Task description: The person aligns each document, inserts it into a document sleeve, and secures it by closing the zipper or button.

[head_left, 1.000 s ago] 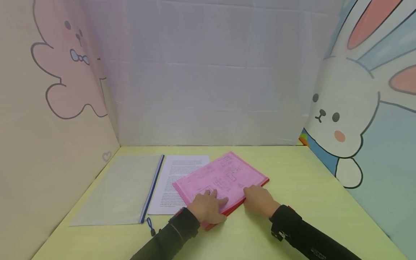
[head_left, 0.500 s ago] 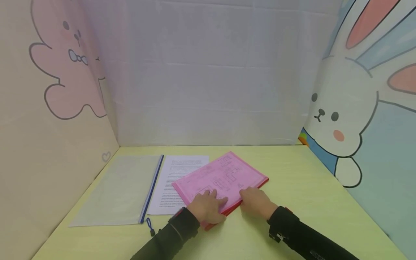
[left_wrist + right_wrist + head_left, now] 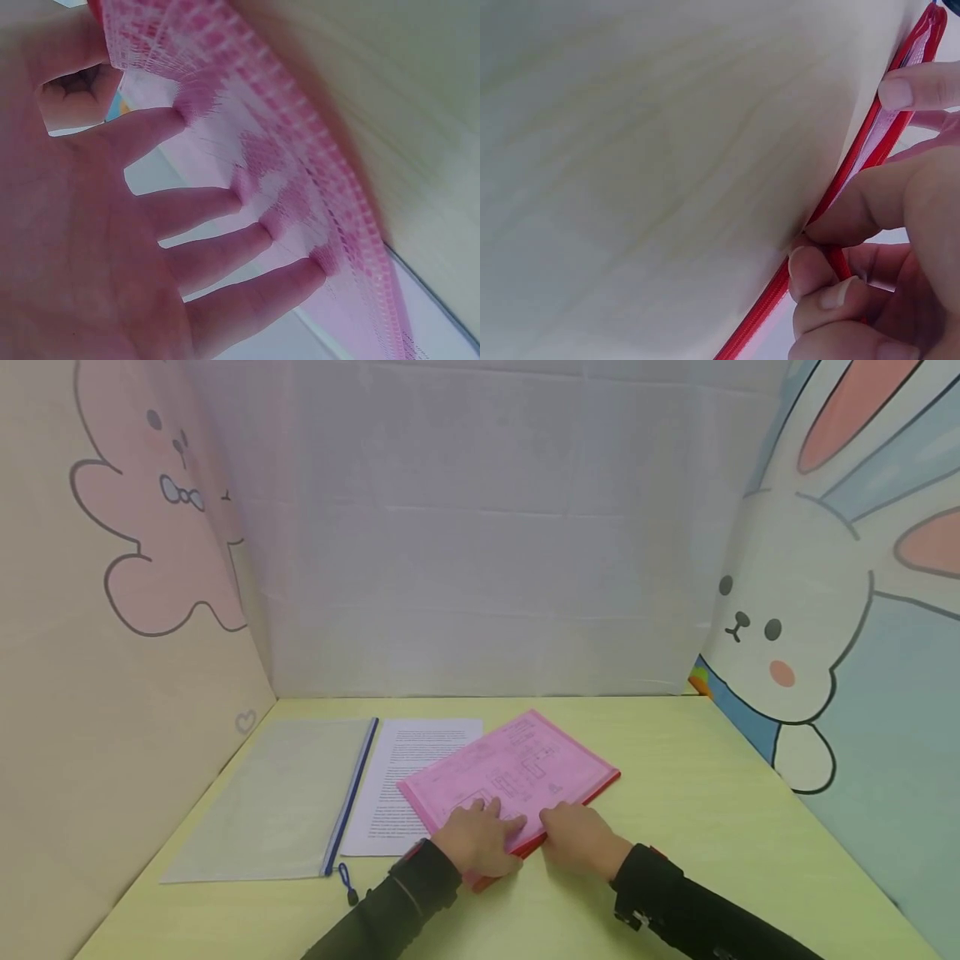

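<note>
A pink zipper file bag (image 3: 517, 760) with red zipper edging lies at an angle on the table, paper with line drawings showing through it. My left hand (image 3: 477, 841) rests on its near corner, fingers spread over the pink mesh (image 3: 255, 157). Its thumb (image 3: 900, 91) holds the zippered edge. At the same edge my right hand (image 3: 577, 837) pinches at the red zipper (image 3: 761, 315) with thumb and index finger, which cover the slider. Between the two hands the zipper edges stand apart; beyond the right hand they run together.
A printed sheet (image 3: 408, 747) lies partly under the pink bag. Left of it is a clear file bag (image 3: 270, 793) with a blue zipper (image 3: 351, 797) and a blue pull loop (image 3: 345, 875). Printed walls (image 3: 795, 635) border the yellow table (image 3: 712, 793).
My right hand has slid along the zippered edge, left and toward me, closer to my left hand. The left hand and the pink bag have stayed in place.
</note>
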`<state>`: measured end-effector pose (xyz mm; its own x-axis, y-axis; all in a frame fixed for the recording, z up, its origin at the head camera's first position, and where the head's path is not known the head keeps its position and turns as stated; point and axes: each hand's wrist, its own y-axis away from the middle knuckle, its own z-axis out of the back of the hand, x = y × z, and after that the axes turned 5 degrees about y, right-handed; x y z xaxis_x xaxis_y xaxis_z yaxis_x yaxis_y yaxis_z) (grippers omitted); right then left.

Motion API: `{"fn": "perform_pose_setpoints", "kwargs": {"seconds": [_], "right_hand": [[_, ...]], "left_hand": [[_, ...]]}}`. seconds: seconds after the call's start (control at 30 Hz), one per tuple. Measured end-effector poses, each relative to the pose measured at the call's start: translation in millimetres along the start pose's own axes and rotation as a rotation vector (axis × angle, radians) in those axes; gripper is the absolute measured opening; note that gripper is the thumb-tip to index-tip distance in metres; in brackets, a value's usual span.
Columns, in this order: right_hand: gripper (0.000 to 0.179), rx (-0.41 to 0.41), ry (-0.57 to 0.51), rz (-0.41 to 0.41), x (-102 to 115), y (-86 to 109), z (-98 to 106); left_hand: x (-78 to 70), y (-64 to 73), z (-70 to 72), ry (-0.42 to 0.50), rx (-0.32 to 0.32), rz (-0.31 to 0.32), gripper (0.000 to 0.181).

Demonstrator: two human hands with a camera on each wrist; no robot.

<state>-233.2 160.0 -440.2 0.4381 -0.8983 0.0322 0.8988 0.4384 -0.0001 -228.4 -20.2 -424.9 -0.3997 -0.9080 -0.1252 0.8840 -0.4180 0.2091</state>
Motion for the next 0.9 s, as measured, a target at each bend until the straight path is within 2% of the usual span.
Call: {"fn": "perform_pose_setpoints", "kwargs": {"seconds": [0.3,0.53,0.77,0.9], "right_hand": [[0.013,-0.024,0.020,0.011,-0.3,0.1,-2.1],[0.013,0.006,0.023,0.009,1.8,-0.3,-1.0],[0.009,0.021,-0.033,0.081,11.4,1.6,0.2],[0.028,0.036,-0.086,0.117,18.5,3.4,-0.6]], "left_hand": [[-0.8,1.3,0.2,0.002,-0.011,-0.006,0.065],[0.0,-0.3,-1.7,0.014,0.002,0.013,0.065],[0.2,-1.6,-2.6,0.004,-0.001,0.007,0.066],[0.6,-2.0,-2.8,-0.003,-0.010,-0.005,0.065]]}}
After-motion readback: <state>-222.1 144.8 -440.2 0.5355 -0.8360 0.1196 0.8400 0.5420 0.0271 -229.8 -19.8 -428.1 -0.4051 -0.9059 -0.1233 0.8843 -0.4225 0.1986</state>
